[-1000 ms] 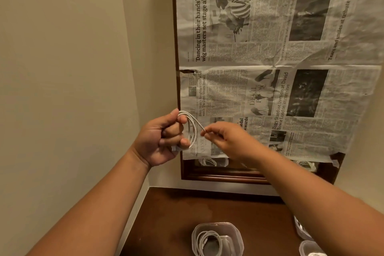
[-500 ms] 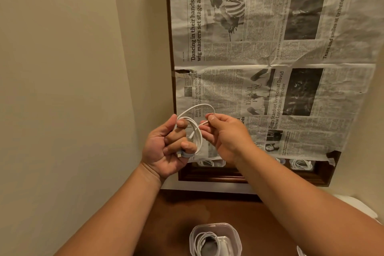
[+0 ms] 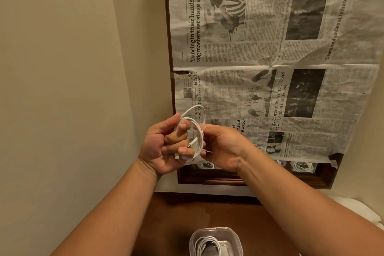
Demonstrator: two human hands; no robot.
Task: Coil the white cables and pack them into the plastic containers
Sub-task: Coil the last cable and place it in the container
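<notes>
— So, what fills most of the view?
— A beige wall [image 3: 62, 68] on the left. Beside it, sheets of newspaper [image 3: 270, 58] cover nearly all of a dark wooden frame [image 3: 207, 178] hung on that wall. A brown table [image 3: 207, 208] lies below.
— And the hands?
— Both are raised in front of the paper's lower edge, close together. The left hand [image 3: 160, 147] has its fingers curled through a white cable [image 3: 199, 131] wound into several loops, with the thumb up against the top of the coil. The right hand [image 3: 224, 147] grips the coil's right side, thumb on the loops. Its fingertips are hidden behind them.
— So the cable is off the table?
— Yes, it is held between the two hands, well above the table. One loop stands higher than the rest.
— Any containers?
— One clear plastic container [image 3: 215, 229] sits on the table at the bottom edge, partly cut off. A second coiled cable [image 3: 207, 244] lies inside it.
— And the smallest thing?
— A plug [image 3: 192, 143] at the held cable's end, lying inside the coil against the left fingers.
</notes>
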